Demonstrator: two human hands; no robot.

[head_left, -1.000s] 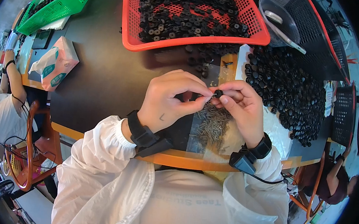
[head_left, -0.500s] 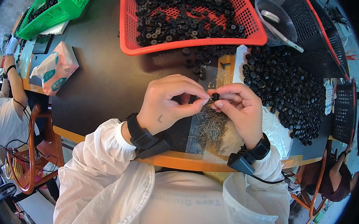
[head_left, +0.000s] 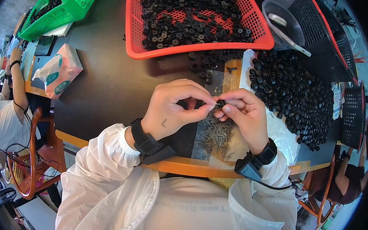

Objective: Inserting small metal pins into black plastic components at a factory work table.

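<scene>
Above a clear bag of screws (head_left: 215, 135) on the desk (head_left: 108, 82), both hands pinch 1 small black part (head_left: 221, 103) together: left hand (head_left: 173, 109), right hand (head_left: 246, 116)

Matt black rubber-like washer (head_left: 221, 103) pinched between the fingers (head_left: 206, 108) of the left hand (head_left: 173, 109) and the right hand (head_left: 245, 116), above a heap of small bright metal screws (head_left: 215, 133) on a glossy clear plastic bag (head_left: 209, 152). Desk (head_left: 108, 82): dark, smooth, faintly shiny top with an orange wood-look edge; far red basket (head_left: 261, 34) and far-left green basket (head_left: 66, 8) of moulded plastic mesh. Sleeves (head_left: 100, 173) of thin white cloth; tissue pack (head_left: 58, 75) in soft glossy wrap.
</scene>
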